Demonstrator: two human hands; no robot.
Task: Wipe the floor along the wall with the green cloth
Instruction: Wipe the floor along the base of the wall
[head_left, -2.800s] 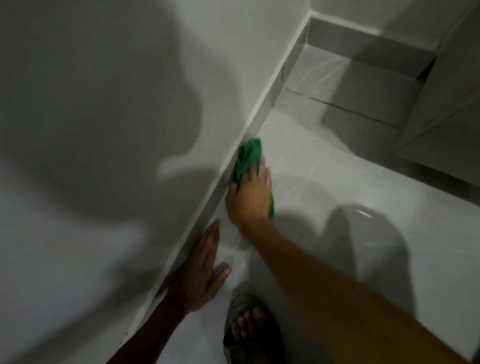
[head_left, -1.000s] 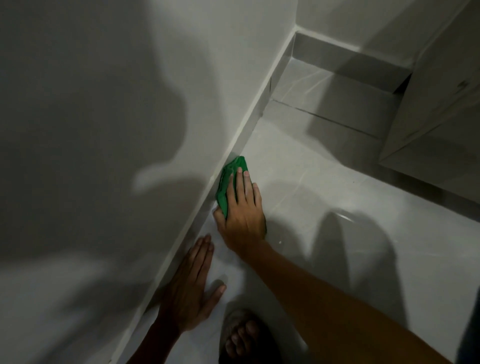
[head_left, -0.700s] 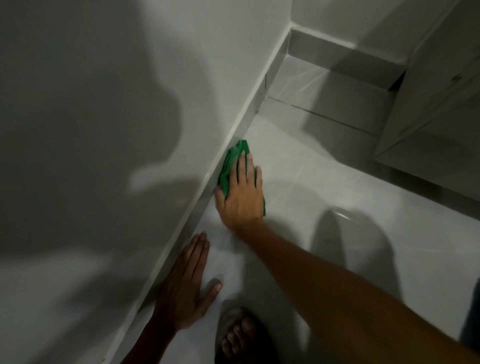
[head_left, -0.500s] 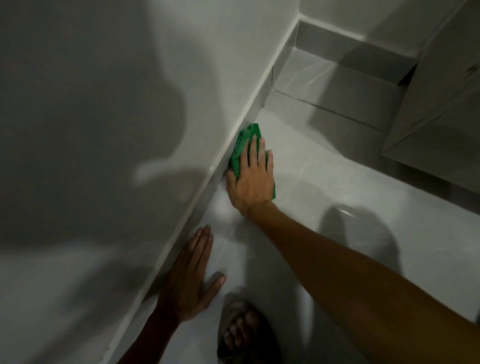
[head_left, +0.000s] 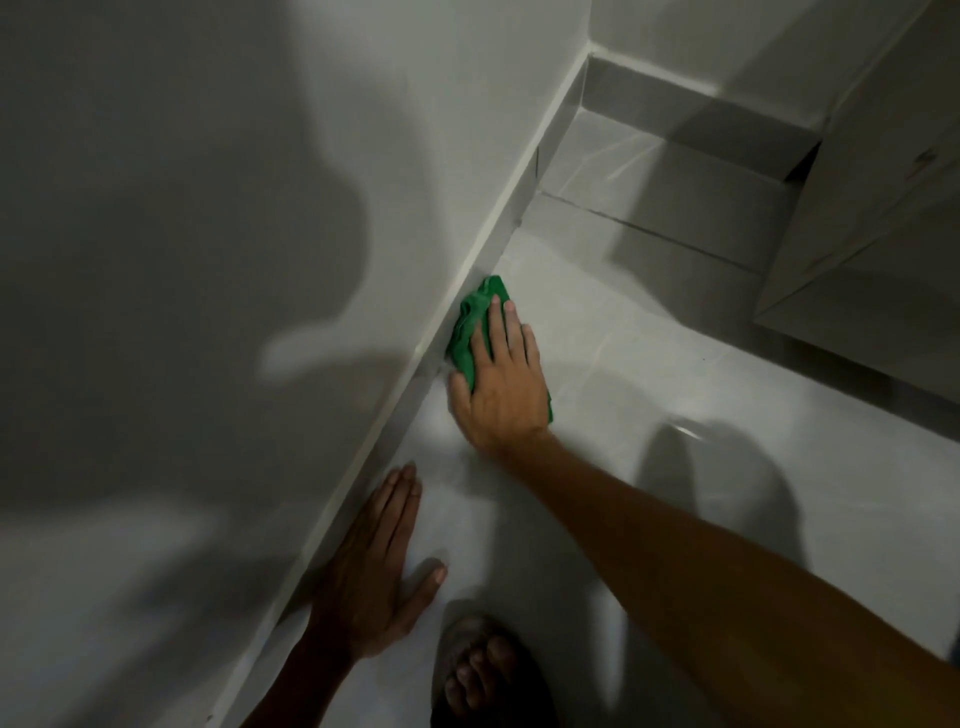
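Observation:
The green cloth (head_left: 470, 325) lies bunched on the pale tiled floor (head_left: 649, 395), right against the skirting (head_left: 415, 384) of the grey wall (head_left: 208, 234) on the left. My right hand (head_left: 501, 384) presses flat on the cloth, fingers stretched forward over it; most of the cloth is hidden under the palm. My left hand (head_left: 371, 577) rests flat on the floor nearer to me, fingers together along the skirting, holding nothing.
My bare foot in a sandal (head_left: 483, 670) stands on the floor just right of my left hand. A pale cabinet (head_left: 872, 244) juts in at the upper right. The far wall's skirting (head_left: 691, 124) closes the corner ahead.
My right hand slid the cloth forward along the skirting and has now come back a little toward me. My left hand has stayed planted on the floor.

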